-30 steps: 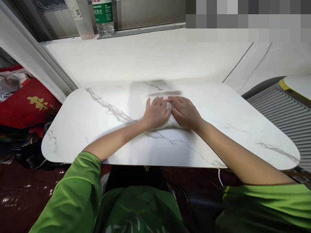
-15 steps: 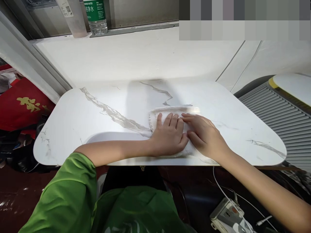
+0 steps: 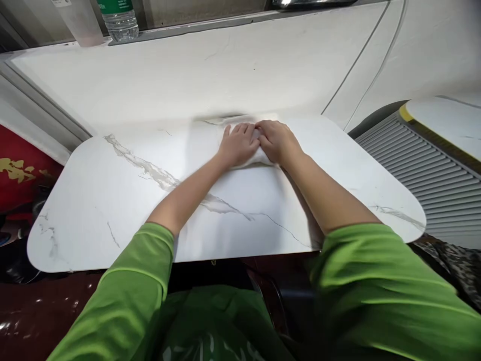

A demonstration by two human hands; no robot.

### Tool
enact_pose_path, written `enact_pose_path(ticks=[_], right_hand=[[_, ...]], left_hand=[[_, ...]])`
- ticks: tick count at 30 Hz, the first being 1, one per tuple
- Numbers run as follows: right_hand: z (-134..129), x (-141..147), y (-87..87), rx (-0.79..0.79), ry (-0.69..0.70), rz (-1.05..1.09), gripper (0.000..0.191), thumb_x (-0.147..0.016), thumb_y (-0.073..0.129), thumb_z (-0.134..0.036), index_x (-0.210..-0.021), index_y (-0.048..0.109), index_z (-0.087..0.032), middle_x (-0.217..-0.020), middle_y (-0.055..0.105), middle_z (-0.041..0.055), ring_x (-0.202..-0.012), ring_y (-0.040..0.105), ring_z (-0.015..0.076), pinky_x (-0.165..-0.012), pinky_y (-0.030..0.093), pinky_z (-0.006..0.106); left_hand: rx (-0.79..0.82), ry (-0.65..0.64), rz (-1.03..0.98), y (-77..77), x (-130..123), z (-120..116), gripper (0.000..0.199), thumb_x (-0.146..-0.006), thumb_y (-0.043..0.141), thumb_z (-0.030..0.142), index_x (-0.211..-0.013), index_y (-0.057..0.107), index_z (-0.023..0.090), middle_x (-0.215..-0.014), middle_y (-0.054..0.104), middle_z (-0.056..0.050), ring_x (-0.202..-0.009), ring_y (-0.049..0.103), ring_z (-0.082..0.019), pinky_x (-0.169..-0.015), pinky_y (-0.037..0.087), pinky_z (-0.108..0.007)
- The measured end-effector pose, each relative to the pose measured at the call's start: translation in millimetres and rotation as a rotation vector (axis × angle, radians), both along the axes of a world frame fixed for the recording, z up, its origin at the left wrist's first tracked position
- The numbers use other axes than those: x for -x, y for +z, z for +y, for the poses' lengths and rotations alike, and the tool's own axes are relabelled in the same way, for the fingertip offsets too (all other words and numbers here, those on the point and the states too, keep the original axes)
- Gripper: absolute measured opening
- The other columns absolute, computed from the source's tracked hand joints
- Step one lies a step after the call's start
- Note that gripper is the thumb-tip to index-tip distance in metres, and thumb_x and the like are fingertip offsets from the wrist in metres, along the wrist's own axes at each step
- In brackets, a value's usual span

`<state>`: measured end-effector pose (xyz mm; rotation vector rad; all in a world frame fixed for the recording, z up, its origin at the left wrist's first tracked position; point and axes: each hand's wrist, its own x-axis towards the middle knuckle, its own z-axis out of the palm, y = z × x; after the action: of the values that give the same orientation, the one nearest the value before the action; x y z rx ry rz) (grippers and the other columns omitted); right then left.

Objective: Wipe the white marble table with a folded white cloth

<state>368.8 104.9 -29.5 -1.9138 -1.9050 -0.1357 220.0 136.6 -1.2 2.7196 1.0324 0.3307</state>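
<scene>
A white cloth (image 3: pixel 259 159) lies flat against the white marble-patterned tabletop (image 3: pixel 124 210), near its far edge by the wall. My left hand (image 3: pixel 237 145) rests on the cloth with its fingers stretched forward and slightly apart. Beside it, my right hand (image 3: pixel 278 141) has its fingers bent together on the cloth's right part, closed on it. The two hands touch or nearly touch at the thumbs. Both hands cover much of the cloth, and the right fingertips are partly hidden.
On the ledge at upper left stand a clear water bottle (image 3: pixel 122 25) with a green label and a translucent cup (image 3: pixel 84 25). A red bag (image 3: pixel 22 170) is at the left. To the right is a grey ribbed unit (image 3: pixel 432 170) with a white top. A white wall (image 3: pixel 169 80) rises behind the table.
Both hands have slid the cloth away from me, from near the table's front edge to near the wall. My arms are now stretched out further. The camera view has shifted too.
</scene>
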Motion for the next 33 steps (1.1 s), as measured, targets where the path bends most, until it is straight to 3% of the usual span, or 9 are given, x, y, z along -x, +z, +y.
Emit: enact_pose_path(ticks=[3, 7, 18, 26, 33], right_hand=[[28, -4, -1.8, 0.0, 0.003, -0.004, 0.042, -0.084, 0.038, -0.021, -0.121, 0.059, -0.02, -0.121, 0.067, 0.015, -0.115, 0.057, 0.0364, -0.099, 0.043, 0.054], [46, -5, -4.4, -0.013, -0.026, -0.009, 0.042, -0.084, 0.038, -0.021, -0.121, 0.059, -0.02, -0.12, 0.068, 0.0148, -0.114, 0.057, 0.0361, -0.097, 0.043, 0.053], [38, -4, -9.3, -0.058, -0.008, 0.028, 0.044, -0.086, 0.035, -0.023, -0.122, 0.06, -0.019, -0.123, 0.068, 0.0142, -0.118, 0.057, 0.0348, -0.104, 0.04, 0.055], [4, 7, -7.8, -0.081, 0.066, 0.012, 0.046, -0.085, 0.036, -0.024, -0.124, 0.061, -0.017, -0.124, 0.068, 0.0151, -0.117, 0.058, 0.0351, -0.103, 0.042, 0.056], [-62, 12, -6.1, -0.07, 0.11, -0.019, 0.048, -0.083, 0.037, -0.023, -0.126, 0.059, -0.02, -0.126, 0.066, 0.012, -0.12, 0.059, 0.0338, -0.105, 0.043, 0.057]], left_hand=[[-0.009, 0.079, -0.017, -1.1, -5, 22, 0.045, -0.101, 0.027, 0.028, -0.141, 0.047, 0.023, -0.152, 0.048, -0.007, -0.145, 0.036, -0.025, -0.123, 0.016, -0.051], [-0.008, 0.102, 0.004, -0.6, -8, 36, 0.046, -0.101, 0.028, 0.029, -0.143, 0.046, 0.023, -0.153, 0.046, -0.006, -0.146, 0.034, -0.024, -0.123, 0.018, -0.049], [-0.016, 0.052, 0.048, -3.3, -1, 39, 0.049, -0.101, 0.028, 0.031, -0.147, 0.041, 0.021, -0.16, 0.038, -0.008, -0.149, 0.029, -0.023, -0.123, 0.016, -0.051], [-0.014, 0.056, 0.079, 0.4, 16, 6, 0.051, -0.101, 0.029, 0.03, -0.149, 0.037, 0.016, -0.162, 0.034, -0.011, -0.151, 0.025, -0.023, -0.124, 0.016, -0.051], [0.037, 0.011, 0.123, 8.0, 29, -55, 0.053, -0.102, 0.026, 0.033, -0.15, 0.034, 0.013, -0.163, 0.029, -0.014, -0.153, 0.021, -0.027, -0.123, 0.015, -0.055]])
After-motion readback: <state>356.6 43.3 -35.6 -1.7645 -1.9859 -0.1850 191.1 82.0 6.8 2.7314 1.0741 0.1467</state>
